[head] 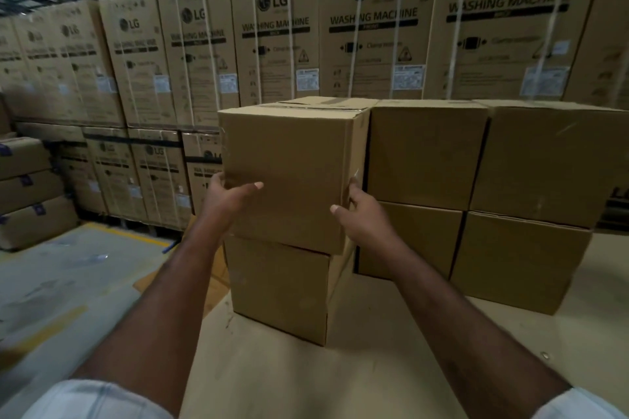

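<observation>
A plain brown cardboard box (289,160) sits on top of another box (279,286), slightly skewed over it. My left hand (228,196) holds the upper box at its left edge, thumb laid across the front face and fingers hidden round the side. My right hand (357,214) holds its right front corner, thumb on the front face, fingers tucked into the gap beside the neighbouring stack. Both boxes stand on a pale flat surface (306,367) in front of me.
To the right stand two more stacks of plain boxes (425,153), (544,163), tight against the held one. Tall strapped washing machine cartons (371,34) wall off the back. Smaller cartons (27,194) are piled at left on a grey floor (68,282) with yellow lines.
</observation>
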Available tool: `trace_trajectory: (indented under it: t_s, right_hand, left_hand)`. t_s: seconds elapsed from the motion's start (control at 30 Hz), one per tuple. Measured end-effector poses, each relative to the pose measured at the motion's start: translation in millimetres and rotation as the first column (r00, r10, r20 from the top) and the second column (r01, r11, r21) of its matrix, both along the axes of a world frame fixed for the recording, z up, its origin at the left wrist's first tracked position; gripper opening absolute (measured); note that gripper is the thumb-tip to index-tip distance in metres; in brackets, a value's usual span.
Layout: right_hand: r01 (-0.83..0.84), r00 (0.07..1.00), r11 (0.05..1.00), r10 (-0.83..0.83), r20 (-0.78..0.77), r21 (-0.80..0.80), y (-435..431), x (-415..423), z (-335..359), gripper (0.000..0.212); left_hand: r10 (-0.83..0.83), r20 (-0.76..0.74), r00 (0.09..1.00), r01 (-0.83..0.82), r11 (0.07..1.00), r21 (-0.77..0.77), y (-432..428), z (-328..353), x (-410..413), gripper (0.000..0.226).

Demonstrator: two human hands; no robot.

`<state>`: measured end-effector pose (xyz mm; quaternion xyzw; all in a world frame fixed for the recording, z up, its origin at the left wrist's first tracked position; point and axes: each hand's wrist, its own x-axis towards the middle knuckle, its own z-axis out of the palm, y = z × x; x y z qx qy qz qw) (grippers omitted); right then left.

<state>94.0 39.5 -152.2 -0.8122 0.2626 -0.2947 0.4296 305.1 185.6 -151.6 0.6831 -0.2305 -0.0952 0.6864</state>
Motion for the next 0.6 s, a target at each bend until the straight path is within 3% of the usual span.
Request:
trace_trajectory:
  t_s: [0.27,0.37,0.5,0.6]
  right_hand:
    - [-0.046,0.941,0.999,0.051,0.336,-0.023,-2,-63,19,0.069]
    - [-0.026,0.902,0.994,0.069,0.427,-0.106,3,-106,38,0.067]
    - [0.105,0.919,0.968,-0.007,0.393,-0.229,9,-175,62,0.063]
    - [0.188,0.968,0.919,-0.114,0.224,-0.345,16,-226,69,0.062]
  left_hand:
    - [0.031,0.067,0.997,-0.016,0.976,-0.216,10,17,-65,0.073]
    - [-0.013,0.061,0.998,0.027,0.97,-0.24,7,22,-100,0.077]
    - [-0.175,0.053,0.983,0.182,0.968,-0.171,-5,5,-153,0.073]
    - [-0.286,0.007,0.958,0.286,0.955,-0.078,-24,-16,-191,0.079]
